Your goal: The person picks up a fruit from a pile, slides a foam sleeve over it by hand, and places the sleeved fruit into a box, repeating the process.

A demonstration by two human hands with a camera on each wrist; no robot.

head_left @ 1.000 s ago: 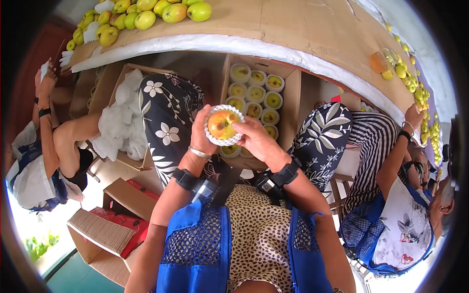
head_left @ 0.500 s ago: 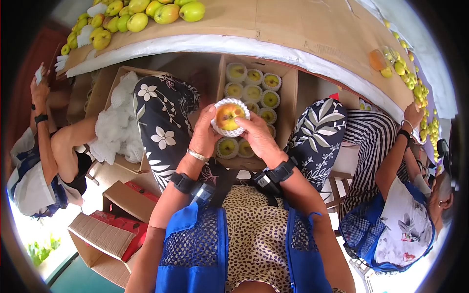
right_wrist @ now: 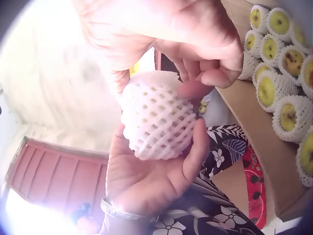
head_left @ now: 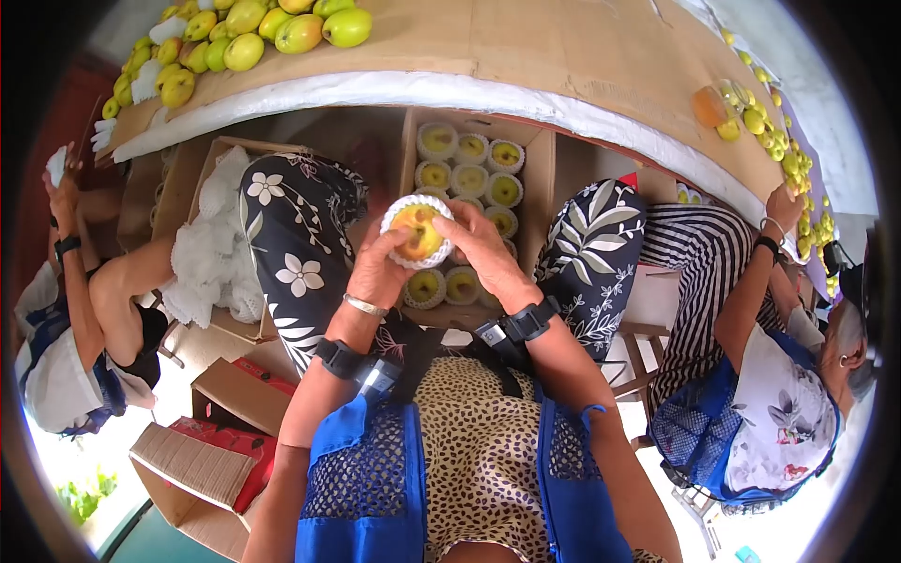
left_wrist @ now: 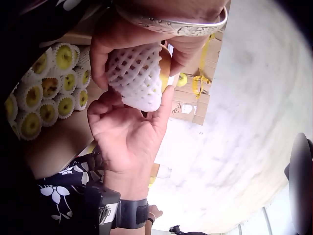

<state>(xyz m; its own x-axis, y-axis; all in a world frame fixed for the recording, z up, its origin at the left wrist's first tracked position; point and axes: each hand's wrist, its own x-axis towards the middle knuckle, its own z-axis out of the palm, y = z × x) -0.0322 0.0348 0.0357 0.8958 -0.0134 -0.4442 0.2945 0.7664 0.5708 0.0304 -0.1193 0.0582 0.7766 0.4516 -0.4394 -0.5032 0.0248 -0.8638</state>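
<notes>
A yellow-red apple (head_left: 419, 235) in a white foam net is held between both hands above the lap. The left hand (head_left: 374, 267) curls round its left side, thumb across the fruit's face. On the other side the right hand (head_left: 486, 251) pinches the net's edge with thumb and fingers. From the left wrist, the foam net (left_wrist: 137, 73) covers most of the fruit, with the right hand (left_wrist: 129, 132) beneath. In the right wrist view the net (right_wrist: 159, 117) rests in the left hand (right_wrist: 146, 181), and the right hand (right_wrist: 171, 39) touches it from above.
Behind the hands, a cardboard box (head_left: 538, 188) holds rows of netted apples. White foam nets (head_left: 211, 253) fill a box at the left. Loose apples (head_left: 244, 52) lie on the cardboard-covered table (head_left: 563, 56). Another person sits on each side; an opened carton (head_left: 202, 460) stands at lower left.
The held apple has turned between the hands, and the left thumb has come onto its face. The right thumb has moved to the net's edge. The whole head view has shifted slightly.
</notes>
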